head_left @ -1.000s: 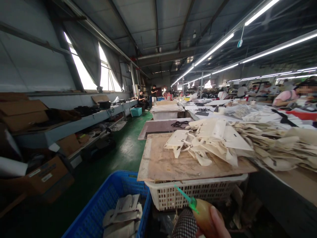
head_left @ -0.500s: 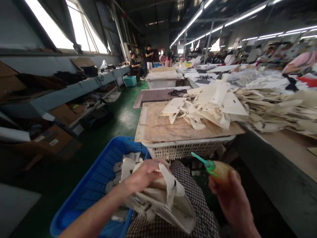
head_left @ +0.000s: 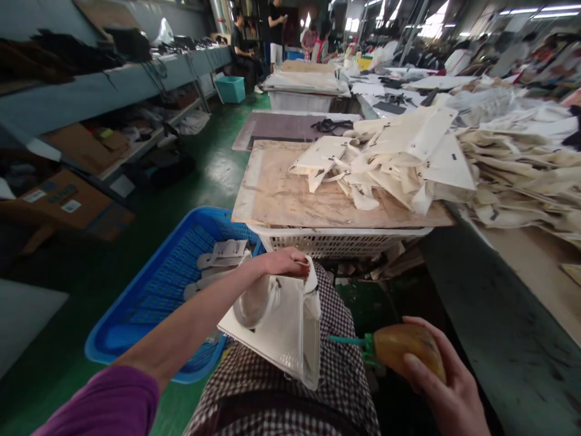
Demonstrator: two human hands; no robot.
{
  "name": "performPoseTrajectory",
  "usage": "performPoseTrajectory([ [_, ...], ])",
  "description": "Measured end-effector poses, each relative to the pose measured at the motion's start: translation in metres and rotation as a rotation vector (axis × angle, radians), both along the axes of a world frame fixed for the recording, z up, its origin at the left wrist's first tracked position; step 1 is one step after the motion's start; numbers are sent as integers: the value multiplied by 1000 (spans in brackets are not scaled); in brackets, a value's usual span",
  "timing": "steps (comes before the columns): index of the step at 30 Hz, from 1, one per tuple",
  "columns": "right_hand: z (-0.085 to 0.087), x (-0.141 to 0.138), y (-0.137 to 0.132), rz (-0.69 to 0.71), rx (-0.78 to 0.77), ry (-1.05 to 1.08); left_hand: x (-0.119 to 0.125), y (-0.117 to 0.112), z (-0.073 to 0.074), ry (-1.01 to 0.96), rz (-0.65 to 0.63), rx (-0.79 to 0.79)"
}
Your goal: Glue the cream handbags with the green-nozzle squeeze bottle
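My left hand is closed on the top edge of a cream-coloured fabric bag piece, which rests over my checked lap. The piece has a stiff flat panel and a loose flap folded at its right side. My right hand grips an amber squeeze bottle with a green collar and a thin teal nozzle. The bottle lies on its side in the air. Its nozzle points left toward the bag piece, a small gap apart from it. The fingertips of my left hand are partly hidden by the fabric.
A blue plastic basket with cream pieces inside stands at my left. Ahead, a wooden board lies on a white crate and bears a pile of cream pieces. A long workbench runs along the right. Several people are farther back.
The bag piece has turned so its flat panel faces me. My right hand has swung the bottle from tilted up to nearly level and lower. The view has tipped downward.
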State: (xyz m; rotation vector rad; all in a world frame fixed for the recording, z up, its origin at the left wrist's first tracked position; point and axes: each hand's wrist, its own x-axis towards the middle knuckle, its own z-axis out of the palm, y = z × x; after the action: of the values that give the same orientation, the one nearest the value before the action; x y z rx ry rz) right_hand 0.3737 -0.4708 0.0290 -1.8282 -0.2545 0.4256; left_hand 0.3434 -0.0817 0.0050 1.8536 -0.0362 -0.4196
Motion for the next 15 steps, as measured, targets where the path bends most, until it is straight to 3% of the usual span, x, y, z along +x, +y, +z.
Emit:
performPoseTrajectory([
  [9, 9, 10, 27, 198, -35, -304, 22, -6, -17, 44, -44, -1],
  [15, 7, 16, 29, 247, -43, -343, 25, -8, -21, 49, -57, -8],
])
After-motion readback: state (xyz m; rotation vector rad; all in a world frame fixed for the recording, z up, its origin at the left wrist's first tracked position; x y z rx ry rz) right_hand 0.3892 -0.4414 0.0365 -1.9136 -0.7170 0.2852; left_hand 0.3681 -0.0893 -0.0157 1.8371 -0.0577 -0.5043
